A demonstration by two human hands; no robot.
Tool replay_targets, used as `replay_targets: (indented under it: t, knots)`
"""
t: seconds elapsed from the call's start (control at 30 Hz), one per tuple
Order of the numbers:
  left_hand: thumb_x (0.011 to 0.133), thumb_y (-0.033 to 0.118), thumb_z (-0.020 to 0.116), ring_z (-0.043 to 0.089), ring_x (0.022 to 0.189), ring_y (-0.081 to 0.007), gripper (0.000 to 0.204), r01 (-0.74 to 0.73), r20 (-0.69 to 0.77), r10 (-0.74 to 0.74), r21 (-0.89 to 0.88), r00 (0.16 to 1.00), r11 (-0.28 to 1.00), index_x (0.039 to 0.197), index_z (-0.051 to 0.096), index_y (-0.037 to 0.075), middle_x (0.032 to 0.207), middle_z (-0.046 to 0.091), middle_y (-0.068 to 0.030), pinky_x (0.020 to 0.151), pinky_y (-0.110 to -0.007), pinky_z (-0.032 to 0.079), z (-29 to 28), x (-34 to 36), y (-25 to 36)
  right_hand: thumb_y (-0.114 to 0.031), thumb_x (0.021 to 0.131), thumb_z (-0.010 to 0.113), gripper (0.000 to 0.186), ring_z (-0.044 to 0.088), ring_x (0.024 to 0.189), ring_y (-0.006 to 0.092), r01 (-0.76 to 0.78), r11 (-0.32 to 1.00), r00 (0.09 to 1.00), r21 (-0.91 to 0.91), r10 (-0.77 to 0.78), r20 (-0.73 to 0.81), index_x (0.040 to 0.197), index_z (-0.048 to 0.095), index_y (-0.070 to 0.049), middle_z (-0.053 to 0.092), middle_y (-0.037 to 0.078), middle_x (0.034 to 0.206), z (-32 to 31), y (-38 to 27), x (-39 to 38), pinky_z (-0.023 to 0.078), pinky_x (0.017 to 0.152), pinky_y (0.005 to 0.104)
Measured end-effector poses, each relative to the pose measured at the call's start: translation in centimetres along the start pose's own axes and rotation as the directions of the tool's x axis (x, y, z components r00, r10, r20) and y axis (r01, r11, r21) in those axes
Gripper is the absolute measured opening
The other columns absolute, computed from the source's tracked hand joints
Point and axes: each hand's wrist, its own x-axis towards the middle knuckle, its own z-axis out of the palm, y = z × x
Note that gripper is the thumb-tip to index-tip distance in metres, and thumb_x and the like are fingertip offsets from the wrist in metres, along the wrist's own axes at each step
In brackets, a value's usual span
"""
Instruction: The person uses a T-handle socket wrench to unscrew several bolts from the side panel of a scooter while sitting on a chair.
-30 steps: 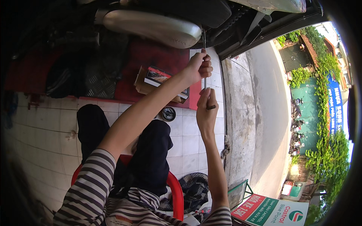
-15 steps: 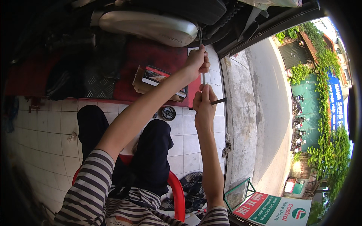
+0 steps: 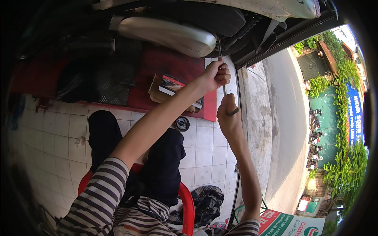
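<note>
A T-handle wrench reaches up to the underside of a motorbike, by the end of its silver side cover. My left hand is wrapped round the shaft, close below the bike. Lower down, my right hand grips the crossbar, whose dark end sticks out past the fingers. Both arms are stretched forward. Where the wrench's tip meets the bike is too dark to make out.
A red platform lies under the bike, with an opened cardboard box on it. On the tiled floor sits a round dark part. I sit on a red chair beside a dark cloth. A street runs at the right.
The wrench's crossbar has turned in my right hand's grip: it lay sideways before and now points more toward me. The whole view has shifted slightly, and my right forearm leans more to the right.
</note>
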Motion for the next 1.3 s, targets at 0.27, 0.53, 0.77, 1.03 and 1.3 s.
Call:
replay_targets:
  t: [0.27,0.53,0.77,1.03,1.3]
  knots:
    - [0.108,0.029,0.039,0.050,0.060,-0.0142,0.027,0.032,-0.200,0.094,0.549,0.975,0.835,0.103,0.050,0.004,0.070,0.047,-0.0008,0.064,-0.034,0.048,0.3,-7.4,-4.6,-0.025,0.108,0.039,0.032,0.037,0.051,0.0076,-0.208,0.887,0.949,0.413,0.285,-0.136,0.089,0.047,-0.002,0.040,0.001,0.056,5.2,0.4,-8.5,0.031,0.048,0.0279]
    - [0.109,0.032,0.035,0.069,0.091,-0.0198,0.037,0.006,-0.136,0.180,0.813,0.974,0.582,0.121,0.053,0.002,0.096,0.069,-0.0131,0.086,-0.033,0.052,-2.2,-27.9,-9.1,-0.027,0.107,0.042,0.033,0.025,0.049,0.0036,-0.389,0.162,0.883,0.907,0.347,0.317,0.095,0.057,0.000,0.026,-0.007,0.059,12.8,-1.3,-23.4,0.021,0.050,0.0242]
    - [0.107,0.031,0.040,0.068,0.107,-0.0352,0.033,0.035,-0.405,0.296,0.637,0.865,0.770,0.107,0.052,0.000,0.115,0.066,-0.0255,0.089,-0.044,0.060,-3.2,-42.2,-11.0,-0.023,0.105,0.050,0.027,0.033,0.052,0.0042,-0.618,0.103,0.765,0.780,0.306,0.566,0.115,0.060,0.000,0.043,-0.005,0.066,17.0,-3.2,-29.2,0.024,0.050,0.0212]
    - [0.106,0.031,0.046,0.072,0.098,-0.0355,0.028,-0.196,-0.506,0.614,0.653,0.606,0.732,0.101,0.051,0.004,0.104,0.069,-0.0236,0.081,-0.038,0.063,-5.2,-48.6,-9.9,-0.012,0.098,0.063,0.042,0.062,0.108,0.0159,-0.489,0.530,0.800,0.693,-0.045,0.599,0.135,0.047,0.000,0.067,0.011,0.114,15.3,-5.1,-26.3,0.048,0.095,0.0306]
    - [0.106,0.031,0.046,0.073,0.091,-0.0329,0.027,-0.213,-0.593,0.616,0.608,0.518,0.765,0.100,0.054,0.006,0.102,0.071,-0.0221,0.075,-0.033,0.062,-9.3,-51.7,-7.8,-0.025,0.104,0.052,0.033,0.066,0.101,0.0156,-0.368,0.674,0.930,0.641,0.264,0.256,0.123,0.062,0.000,0.069,0.011,0.113,15.2,-3.9,-19.7,0.050,0.085,0.0278]
